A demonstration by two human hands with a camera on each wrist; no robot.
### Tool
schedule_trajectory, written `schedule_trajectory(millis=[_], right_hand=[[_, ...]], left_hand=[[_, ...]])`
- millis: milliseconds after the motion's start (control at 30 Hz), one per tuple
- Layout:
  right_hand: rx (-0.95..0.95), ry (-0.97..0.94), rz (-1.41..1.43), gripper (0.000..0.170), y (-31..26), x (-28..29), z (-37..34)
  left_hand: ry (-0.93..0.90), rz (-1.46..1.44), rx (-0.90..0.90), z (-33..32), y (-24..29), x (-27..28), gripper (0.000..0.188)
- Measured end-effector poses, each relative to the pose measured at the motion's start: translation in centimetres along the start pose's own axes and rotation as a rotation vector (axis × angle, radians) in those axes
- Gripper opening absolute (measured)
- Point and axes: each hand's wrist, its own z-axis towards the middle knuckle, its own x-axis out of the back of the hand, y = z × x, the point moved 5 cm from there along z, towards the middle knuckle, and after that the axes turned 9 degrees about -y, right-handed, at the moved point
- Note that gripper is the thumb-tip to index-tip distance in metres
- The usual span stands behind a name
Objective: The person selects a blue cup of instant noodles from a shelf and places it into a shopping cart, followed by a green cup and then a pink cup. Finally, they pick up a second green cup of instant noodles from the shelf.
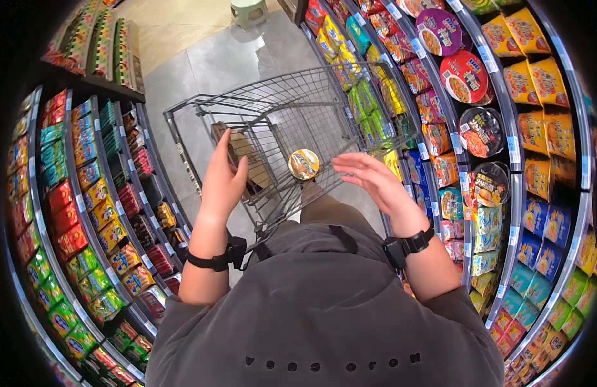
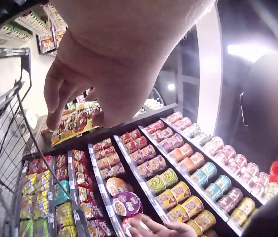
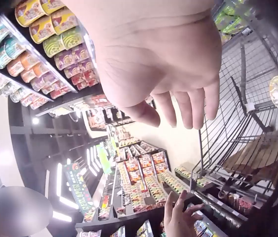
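Fingers (image 3: 194, 106) loosely extended and pinching nothing, slightly spread on the right, flank the wire shopping cart (image 1: 311, 109); the left hand (image 1: 223, 179) and right hand (image 1: 384, 186) seem free because it carries the load. The round-lidded instant-noodle cup (image 1: 303, 164) sits inside, near the person, apparently for easy reach.

From here I see left hand (image 1: 220, 184) up in front, fingers (image 1: 223, 147) stretched forward, thumb (image 1: 241, 170) apart | right hand (image 1: 384, 188) up too, fingers slightly parted, angled inward | bare forearms (image 1: 204, 284) out front, well apart
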Motion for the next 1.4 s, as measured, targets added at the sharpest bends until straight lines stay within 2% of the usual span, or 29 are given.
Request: schedule_trajectory(millis=[67,133,200,267,333,400,467,533,600,700,733,767,800,833,933,967,1000,1067,1200,1233,1300,1333,1400], right_hand=[[-0.084,0.016,0.034,0.045,1.3,2.2,1.8],[-0.149,0.039,0.069,0.044,2.8,4.3,3.7],[-0.214,0.055,0.104,0.042,4.7,6.5,6.1],[-0.312,0.069,0.082,0.041,7.4,8.6,8.7],[-0.360,0.078,0.141,0.039,10.7,10.7,11.2],[-0.501,0.086,0.145,0.036,14.8,12.6,13.5],[-0.570,0.087,0.170,0.037,17.6,13.2,15.3],[-0.707,0.070,0.036,0.037,20.2,14.0,16.8],[-0.765,0.047,0.055,0.038,22.4,14.7,18.2],[-0.874,0.007,0.035,0.041,25.8,16.0,19.4],[-0.894,0.003,0.046,0.041,27.2,16.7,19.8],[-0.919,-0.003,0.046,0.040,28.6,17.4,20.2],[-0.940,-0.009,0.043,0.039,29.4,17.7,20.6],[-0.906,0.005,0.091,0.040,30.0,17.9,20.9],[-0.905,0.084,-0.057,0.033,30.0,18.7,21.4],[-0.911,0.081,-0.057,0.033,31.0,19.0,21.6],[-0.898,0.048,-0.026,0.034,33.3,19.6,21.7],[-0.882,0.017,0.007,0.035,34.2,19.7,22.1],[-0.862,0.051,-0.020,0.036,33.2,19.8,22.2],[-0.862,0.040,-0.006,0.037,33.2,19.7,22.0],[-0.867,0.047,0.005,0.037,33.1,19.8,21.6],[-0.872,0.052,0.015,0.038,33.0,19.8,21.5],[-0.894,0.052,0.055,0.039,33.5,19.6,21.5]], left_hand=[[-0.088,0.039,0.059,2.6,-0.5,-2.6,0.070],[-0.127,0.051,0.023,4.7,-2.0,-6.0,0.070],[-0.242,0.049,0.131,6.5,-3.0,-9.1,0.062],[-0.362,0.105,0.175,8.1,-5.4,-12.7,0.055],[-0.389,0.129,0.160,9.2,-8.7,-16.3,0.052],[-0.555,0.072,0.330,9.9,-11.2,-20.0,0.052],[-0.613,0.073,0.410,10.3,-12.0,-22.7,0.052],[-0.645,-0.281,0.728,10.0,-14.0,-25.8,0.053],[-0.662,-0.297,0.739,10.3,-16.3,-28.7,0.055],[-0.657,-0.137,0.682,11.3,-17.5,-31.1,0.055],[-0.666,-0.141,0.703,10.7,-20.1,-32.8,0.055],[-0.579,-0.087,0.628,10.7,-22.4,-34.0,0.054],[-0.489,-0.030,0.549,11.2,-23.3,-34.3,0.053],[-0.454,0.003,0.566,11.2,-24.4,-34.8,0.049],[-0.510,0.000,0.658,11.6,-26.6,-35.6,0.047],[-0.485,-0.089,0.727,11.5,-26.9,-35.9,0.046],[-0.486,-0.091,0.730,11.5,-27.3,-36.1,0.046],[-0.508,-0.076,0.735,11.6,-28.0,-36.4,0.045],[-0.493,-0.055,0.714,11.1,-30.0,-37.1,0.045],[-0.494,-0.055,0.711,11.7,-28.5,-36.4,0.045],[-0.523,-0.254,0.864,11.9,-26.7,-35.5,0.042],[-0.521,-0.252,0.860,12.2,-26.3,-35.0,0.042],[-0.621,-0.318,0.923,12.4,-25.7,-34.6,0.043]])
